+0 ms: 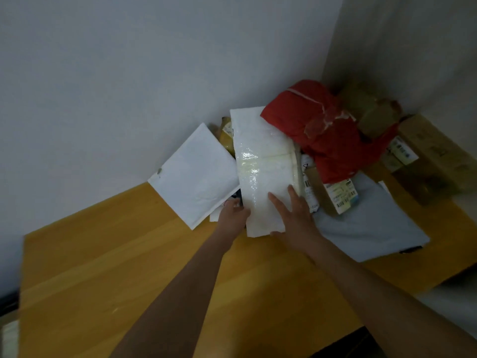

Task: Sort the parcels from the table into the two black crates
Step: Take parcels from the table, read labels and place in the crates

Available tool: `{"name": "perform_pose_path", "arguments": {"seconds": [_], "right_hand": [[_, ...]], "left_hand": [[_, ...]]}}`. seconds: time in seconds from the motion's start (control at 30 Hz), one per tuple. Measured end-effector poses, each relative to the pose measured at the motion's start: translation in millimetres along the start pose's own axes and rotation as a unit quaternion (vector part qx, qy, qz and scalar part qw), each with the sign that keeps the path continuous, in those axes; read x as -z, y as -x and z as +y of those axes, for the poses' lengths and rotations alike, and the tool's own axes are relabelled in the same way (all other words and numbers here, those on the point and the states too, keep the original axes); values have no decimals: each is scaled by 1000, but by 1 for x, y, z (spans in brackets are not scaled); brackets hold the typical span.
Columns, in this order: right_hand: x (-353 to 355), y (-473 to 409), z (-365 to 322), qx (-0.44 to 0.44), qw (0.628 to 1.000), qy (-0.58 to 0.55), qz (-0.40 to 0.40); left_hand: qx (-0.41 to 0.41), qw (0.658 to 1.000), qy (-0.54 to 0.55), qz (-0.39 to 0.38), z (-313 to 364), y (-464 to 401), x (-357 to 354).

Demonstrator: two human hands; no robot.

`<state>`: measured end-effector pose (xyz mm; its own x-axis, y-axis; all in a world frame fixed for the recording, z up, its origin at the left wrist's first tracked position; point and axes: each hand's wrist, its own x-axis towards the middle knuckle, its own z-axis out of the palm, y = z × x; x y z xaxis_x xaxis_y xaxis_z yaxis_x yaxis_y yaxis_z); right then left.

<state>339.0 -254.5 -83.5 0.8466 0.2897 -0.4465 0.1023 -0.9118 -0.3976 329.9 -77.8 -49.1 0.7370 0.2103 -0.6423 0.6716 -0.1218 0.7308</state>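
Landmark: the long white taped parcel (260, 166), lying lengthwise in the middle of the heap on the wooden table (103, 267), its far end pointing at the wall.
Left hand (233, 215): at the near left corner of the white taped parcel, fingers curled round its left edge, gripping it.
Right hand (291, 210): flat on the near end of the white taped parcel, fingers straight and spread on top, thumb along the near edge; it presses rather than clasps.
White padded envelope (195, 177): just left of the white taped parcel, tilted, its right edge tucked under or touching it; which one I cannot tell.
Red bag parcel (317, 133): right of the far end of the white taped parcel, crumpled, with clear tape on it; its near edge overlaps the white parcel's right side.
Small labelled box (338, 195): just right of the white taped parcel, near the right hand, partly under the red bag.
Grey mailer (369, 223): flat on the table, right of the right hand.
Brown cartons (426, 156): well to the right, beyond the red bag, in the corner.
Yellowish packet (225, 135): behind the landmark's far left corner, mostly hidden.
Crates: out of view.
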Motion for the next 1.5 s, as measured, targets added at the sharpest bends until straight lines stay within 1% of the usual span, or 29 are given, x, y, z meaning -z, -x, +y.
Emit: {"name": "perform_pose_path", "arguments": {"seconds": [0.17, 0.33, 0.47, 0.6, 0.67, 0.77, 0.83, 0.93, 1.0, 1.13, 1.23, 1.3, 1.37, 1.5], "right_hand": [[-5, 0, -4, 25, 999, -34, -14], [-4, 1, -18, 45, 995, -91, -5], [2, 4, -45, 40, 987, -154, 7], [12, 20, -77, 31, 964, -263, 22], [15, 30, -89, 19, 952, -303, 28], [12, 45, -105, 1, 940, -339, 36], [5, 54, -114, -1, 940, -336, 62], [5, 67, -123, -50, 938, -322, 118], [8, 77, -125, -84, 930, -328, 144], [3, 96, -127, -108, 912, -338, 206], [0, 108, -133, -103, 890, -354, 269], [3, 116, -140, -89, 868, -382, 306], [7, 123, -147, -71, 853, -393, 336], [9, 133, -159, -40, 844, -404, 350]], "left_hand": [[16, 999, 47, -7, -4, -12, 6], [49, 988, 145, -13, -2, -4, 22], [31, 978, 200, -55, 4, 13, 39], [31, 974, 193, -110, 11, 30, 55], [18, 975, 163, -149, 13, 38, 64], [2, 977, 119, -179, 12, 54, 75], [-8, 978, 99, -185, 9, 64, 81], [-20, 979, 95, -180, 3, 78, 91], [-15, 981, 106, -161, -1, 85, 99], [-7, 986, 117, -117, -10, 97, 120], [-7, 988, 121, -92, -17, 106, 133], [-14, 990, 113, -87, -20, 114, 140], [-23, 991, 104, -78, -22, 122, 147], [-50, 993, 94, -55, -28, 132, 162]]}}
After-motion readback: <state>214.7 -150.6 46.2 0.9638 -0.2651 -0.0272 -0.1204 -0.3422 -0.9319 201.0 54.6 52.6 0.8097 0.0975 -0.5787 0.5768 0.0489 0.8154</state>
